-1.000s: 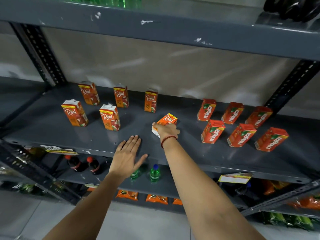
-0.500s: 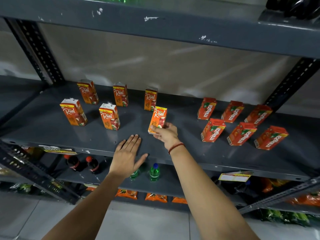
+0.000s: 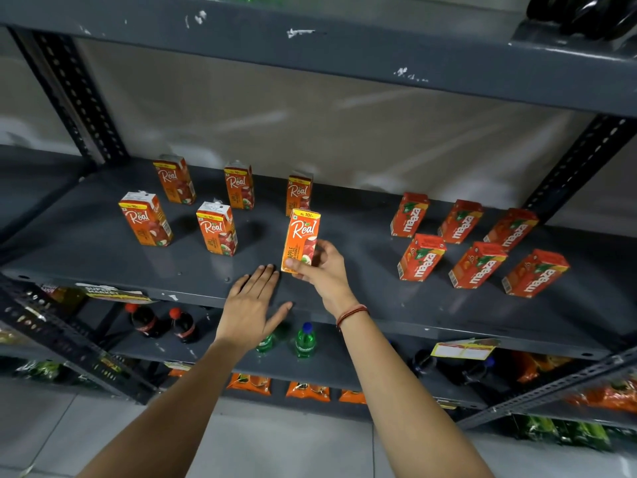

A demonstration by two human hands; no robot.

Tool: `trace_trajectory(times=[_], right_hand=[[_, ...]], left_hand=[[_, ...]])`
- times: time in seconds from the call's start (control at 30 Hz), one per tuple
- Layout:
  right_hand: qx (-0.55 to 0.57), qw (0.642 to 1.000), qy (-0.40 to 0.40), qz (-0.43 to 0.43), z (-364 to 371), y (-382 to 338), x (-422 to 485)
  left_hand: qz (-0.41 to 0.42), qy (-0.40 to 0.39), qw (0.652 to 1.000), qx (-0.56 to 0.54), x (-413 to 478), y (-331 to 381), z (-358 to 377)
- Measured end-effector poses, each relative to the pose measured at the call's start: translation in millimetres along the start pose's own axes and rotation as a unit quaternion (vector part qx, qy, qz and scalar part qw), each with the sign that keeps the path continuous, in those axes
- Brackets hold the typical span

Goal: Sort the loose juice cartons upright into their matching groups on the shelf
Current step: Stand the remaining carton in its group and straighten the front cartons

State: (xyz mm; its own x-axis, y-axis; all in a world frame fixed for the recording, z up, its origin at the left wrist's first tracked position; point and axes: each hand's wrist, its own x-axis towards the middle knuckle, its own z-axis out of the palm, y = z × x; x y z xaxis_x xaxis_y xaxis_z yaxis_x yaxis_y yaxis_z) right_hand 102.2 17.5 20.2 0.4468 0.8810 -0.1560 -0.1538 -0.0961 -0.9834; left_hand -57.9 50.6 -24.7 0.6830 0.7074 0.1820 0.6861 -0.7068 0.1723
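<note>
My right hand [image 3: 324, 269] grips an orange Real apple carton [image 3: 301, 238] by its lower right side and holds it upright near the middle of the grey shelf [image 3: 379, 305]. To its left stand several Real cartons [image 3: 216, 228] in two rows. At the right stand several red Maaza cartons [image 3: 477, 265], also in two rows. My left hand [image 3: 255, 303] lies flat on the shelf's front edge, fingers spread, holding nothing.
An upper shelf [image 3: 344, 53] overhangs the cartons. Slotted uprights [image 3: 72, 94] stand at both ends. Below are dark cola bottles [image 3: 160, 322], green bottles [image 3: 305, 341], orange snack packs [image 3: 306, 389] and a yellow price tag [image 3: 465, 348].
My right hand has tipped the Real carton from lying on its side to upright and shifted it a little left, toward the Real group. My left hand has stayed put.
</note>
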Motion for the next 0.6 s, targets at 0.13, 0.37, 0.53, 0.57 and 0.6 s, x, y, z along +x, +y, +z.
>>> trace_trajectory(times=[0.13, 0.37, 0.53, 0.57, 0.6], right_hand=[[-0.045, 0.999, 0.021, -0.012, -4, 3, 7], [-0.159, 0.984, 0.057, -0.052, -4, 2, 24], [-0.234, 0.965, 0.077, -0.090, 9, -1, 38], [-0.245, 0.962, 0.075, -0.094, 11, -1, 41], [-0.256, 0.959, 0.070, -0.098, 14, 0, 43]], left_hand=[[0.007, 0.000, 1.000, 0.003, 0, -1, -1], [0.015, 0.008, 1.000, 0.025, -2, -9, -6], [0.026, 0.003, 0.999, 0.039, -3, -19, -7], [0.026, 0.005, 0.999, 0.038, -4, -20, -7], [0.026, 0.008, 0.999, 0.036, -4, -20, -6]])
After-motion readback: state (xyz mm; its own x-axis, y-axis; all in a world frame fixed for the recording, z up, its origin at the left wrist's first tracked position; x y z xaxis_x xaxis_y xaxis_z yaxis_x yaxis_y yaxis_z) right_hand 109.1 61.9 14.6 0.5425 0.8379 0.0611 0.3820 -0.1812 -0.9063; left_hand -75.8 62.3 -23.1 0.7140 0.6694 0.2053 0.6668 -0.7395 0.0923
